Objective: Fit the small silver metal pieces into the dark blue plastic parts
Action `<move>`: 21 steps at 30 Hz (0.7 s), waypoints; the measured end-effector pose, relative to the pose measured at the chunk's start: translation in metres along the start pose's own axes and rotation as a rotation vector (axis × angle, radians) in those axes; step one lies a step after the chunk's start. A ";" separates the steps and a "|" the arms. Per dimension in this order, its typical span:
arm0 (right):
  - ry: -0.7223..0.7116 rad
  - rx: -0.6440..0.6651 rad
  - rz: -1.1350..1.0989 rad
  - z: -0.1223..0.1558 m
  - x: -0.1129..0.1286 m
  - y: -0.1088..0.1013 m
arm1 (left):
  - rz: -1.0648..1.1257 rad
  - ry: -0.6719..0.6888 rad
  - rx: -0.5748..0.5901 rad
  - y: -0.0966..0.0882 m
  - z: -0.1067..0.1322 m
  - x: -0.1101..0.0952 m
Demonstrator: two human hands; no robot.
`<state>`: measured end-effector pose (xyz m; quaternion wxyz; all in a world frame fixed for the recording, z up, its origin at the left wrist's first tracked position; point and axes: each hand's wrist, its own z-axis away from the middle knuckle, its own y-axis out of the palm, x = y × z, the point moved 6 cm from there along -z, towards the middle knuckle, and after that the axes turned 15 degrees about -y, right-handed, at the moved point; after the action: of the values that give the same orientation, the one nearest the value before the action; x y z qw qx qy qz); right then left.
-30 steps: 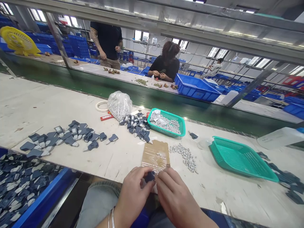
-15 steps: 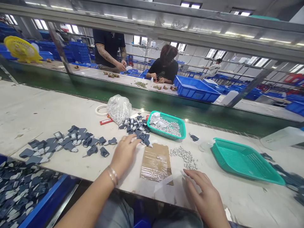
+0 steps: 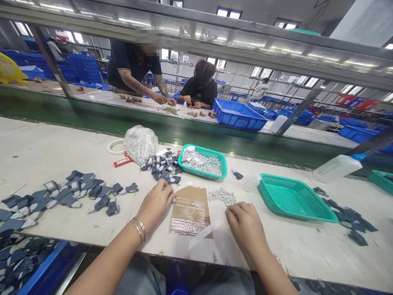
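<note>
My left hand (image 3: 156,201) rests on the white bench top (image 3: 46,147) with its fingers curled, right beside a taped brown cardboard sheet (image 3: 190,211). My right hand (image 3: 244,224) lies past the sheet, its fingertips at a scatter of small grey-white pieces (image 3: 221,196). Whatever the fingertips of either hand may hold is hidden. Dark blue-grey tags with white ends (image 3: 76,192) spread out left of my left hand, and another heap of them (image 3: 161,169) lies above it.
A teal basket of small pieces (image 3: 202,162) and a second teal basket (image 3: 296,197) stand on the bench, near a plastic bag (image 3: 140,143) and a bottle (image 3: 337,168). A blue crate of tags (image 3: 39,262) sits lower left. Co-workers (image 3: 199,88) sit beyond a green belt.
My hands have let go of the dark tag held together a second ago and moved apart. My right hand has come up to the small pieces. The whole view has slid left.
</note>
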<state>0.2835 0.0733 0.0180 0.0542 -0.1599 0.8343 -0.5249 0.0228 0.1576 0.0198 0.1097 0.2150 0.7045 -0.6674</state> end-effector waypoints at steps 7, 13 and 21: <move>-0.024 0.070 -0.121 -0.009 0.007 0.010 | 0.168 -0.069 0.058 -0.014 0.023 0.035; -0.050 0.021 -0.212 0.000 0.012 0.005 | 0.244 -0.101 0.132 -0.018 0.034 0.056; -0.198 -0.048 -0.020 0.011 0.031 0.002 | 0.343 -0.222 0.013 -0.023 0.038 0.069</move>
<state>0.2569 0.0544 0.0141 0.1272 -0.2205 0.8355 -0.4869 -0.0535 0.1305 0.0066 0.2974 0.2574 0.6369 -0.6631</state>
